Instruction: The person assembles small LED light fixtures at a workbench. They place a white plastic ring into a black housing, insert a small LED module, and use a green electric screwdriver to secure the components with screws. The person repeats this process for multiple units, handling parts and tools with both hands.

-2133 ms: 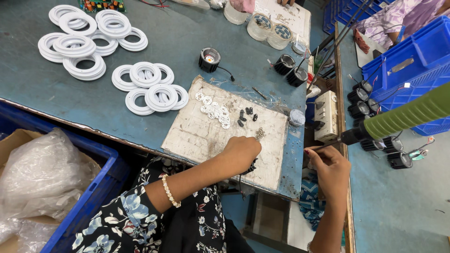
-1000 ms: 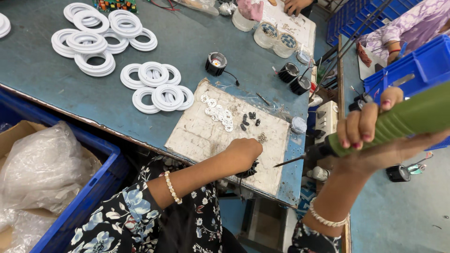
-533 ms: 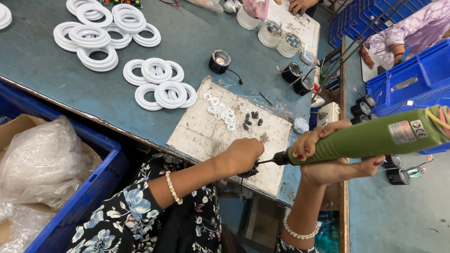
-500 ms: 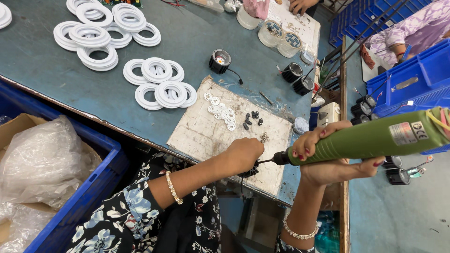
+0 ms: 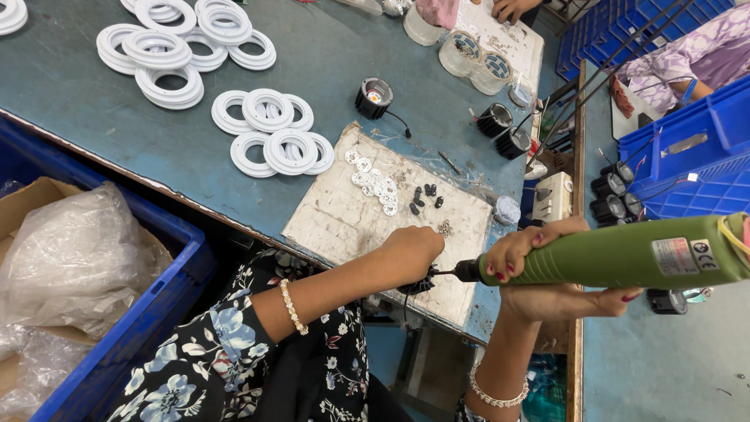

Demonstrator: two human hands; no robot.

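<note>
My left hand [image 5: 412, 252] is closed on a small black finned part [image 5: 418, 283], pressed against the near edge of a worn white board [image 5: 344, 223]. My right hand [image 5: 547, 270] grips a green electric screwdriver [image 5: 625, 254]; its bit points left and meets the black part. Small white washers [image 5: 373, 181] and black screws [image 5: 426, 195] lie loose on the board's far side.
White plastic rings [image 5: 273, 133] lie in stacks on the blue-grey table [image 5: 94, 148]. Black round housings [image 5: 504, 133] and clear tape rolls [image 5: 473, 59] stand beyond the board. A blue crate with a plastic bag [image 5: 70, 258] is at left, blue crates [image 5: 695, 172] at right. Another person's arm [image 5: 680, 62] shows top right.
My right hand picked up the green screwdriver, swung it down from the right and brought its bit to the black part in my left hand. My left hand stayed on the board's edge.
</note>
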